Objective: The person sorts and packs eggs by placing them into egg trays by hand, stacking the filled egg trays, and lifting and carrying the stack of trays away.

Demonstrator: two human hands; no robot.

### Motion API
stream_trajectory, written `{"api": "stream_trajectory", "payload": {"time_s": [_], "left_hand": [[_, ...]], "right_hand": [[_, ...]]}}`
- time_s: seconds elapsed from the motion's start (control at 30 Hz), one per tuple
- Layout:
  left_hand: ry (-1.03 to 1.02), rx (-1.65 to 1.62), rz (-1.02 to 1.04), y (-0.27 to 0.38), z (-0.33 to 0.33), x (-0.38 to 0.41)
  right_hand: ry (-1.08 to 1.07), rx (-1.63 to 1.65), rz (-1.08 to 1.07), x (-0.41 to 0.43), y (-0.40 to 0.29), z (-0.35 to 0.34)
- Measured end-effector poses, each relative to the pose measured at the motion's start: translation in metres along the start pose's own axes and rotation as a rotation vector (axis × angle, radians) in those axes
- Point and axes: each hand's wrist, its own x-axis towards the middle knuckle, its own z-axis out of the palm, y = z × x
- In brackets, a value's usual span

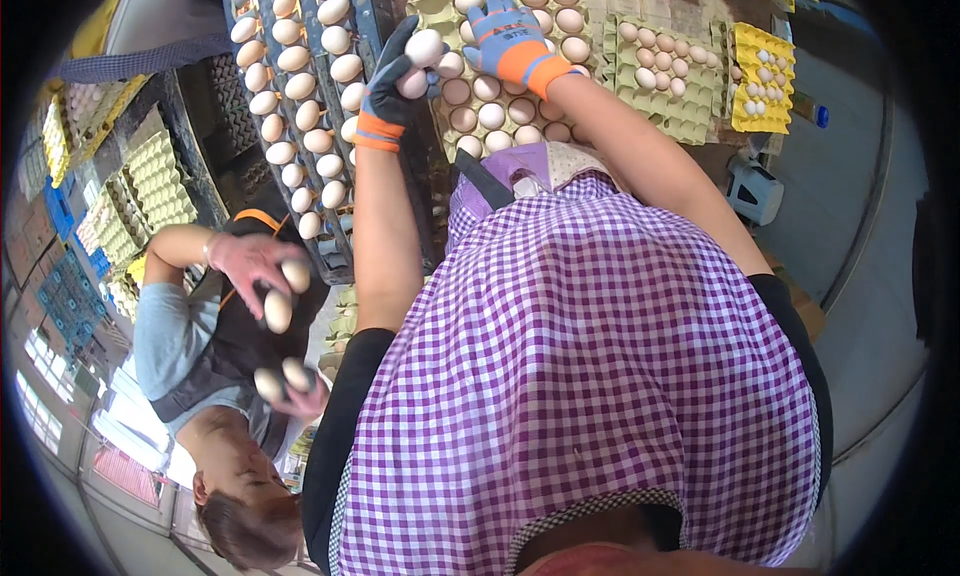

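Note:
My left hand (394, 84), in a grey-blue knit glove with an orange cuff, holds two pale eggs (424, 48), one above the other, between the egg rollers and the tray. My right hand (514, 39), in a matching glove, lies back up over the pulp egg tray (431, 5) in front of me, its fingers over the upper rows; whether an egg is under the palm is hidden. White and light brown eggs (491, 116) fill many of the tray's cups. Left of my left hand, rows of eggs (300, 86) rest on a metal roller conveyor (365, 13).
A co-worker's gloved hand (251, 264) with two eggs is at the lower left; the other hand also has two. To the right are a partly filled pulp tray (694, 118), a yellow tray (750, 43) and a white device (754, 189). More trays (157, 171) stand at the left.

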Motion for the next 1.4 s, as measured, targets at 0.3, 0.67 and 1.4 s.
{"api": "stream_trajectory", "payload": {"time_s": [0.3,0.67,1.4], "left_hand": [[0.13,0.694,-0.077,0.008,0.005,0.012],[-0.119,2.204,-0.33,0.016,0.053,0.037],[-0.257,1.345,-0.233,-0.193,0.203,0.054]], "right_hand": [[0.315,0.771,0.183,-0.01,0.033,0.025],[-0.209,-0.097,-0.222,-0.009,0.017,-0.002],[0.348,1.682,1.093,-0.279,0.21,0.043]]}}
